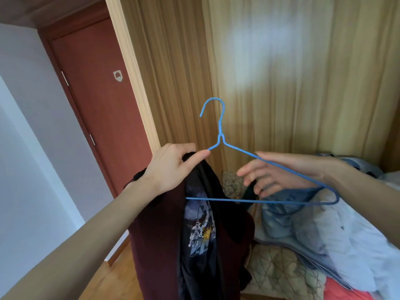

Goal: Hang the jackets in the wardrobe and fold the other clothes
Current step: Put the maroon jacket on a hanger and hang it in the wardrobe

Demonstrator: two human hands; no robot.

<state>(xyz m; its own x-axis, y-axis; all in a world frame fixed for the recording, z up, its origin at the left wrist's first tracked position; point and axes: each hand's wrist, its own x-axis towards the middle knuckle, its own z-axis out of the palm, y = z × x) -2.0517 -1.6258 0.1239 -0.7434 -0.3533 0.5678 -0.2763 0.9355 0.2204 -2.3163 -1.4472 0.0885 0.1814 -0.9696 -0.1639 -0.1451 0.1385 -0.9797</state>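
Bedroom corner: pale wall (32, 126) on the left, a red-brown door (97, 105) next to it, tan pleated curtain (281, 72) filling the back, wood floor (112, 284) at the bottom. Open floor on the left betw. wall and jacket; the right side is crowded by the bed.

Left hand (171, 167) is raised mid-frame, fingers curled round the collar of a dark maroon jacket (155, 245) and the left shoulder end of a thin blue wire hanger (220, 135). Jacket hangs straight down from the grip; its black lining w/ a printed graphic faces the camera. Hanger's hook points up, its bottom bar runs across the jacket front to the right.

Right hand (272, 174) sits behind the hanger's right shoulder wire, fingers spread and loose, blurred; can't tell if it touches the wire.

Bed's near edge at lower right: quilted olive cover (277, 271), w/ a heap of blue-grey and white clothes (324, 224) on it, something orange at the bottom edge.
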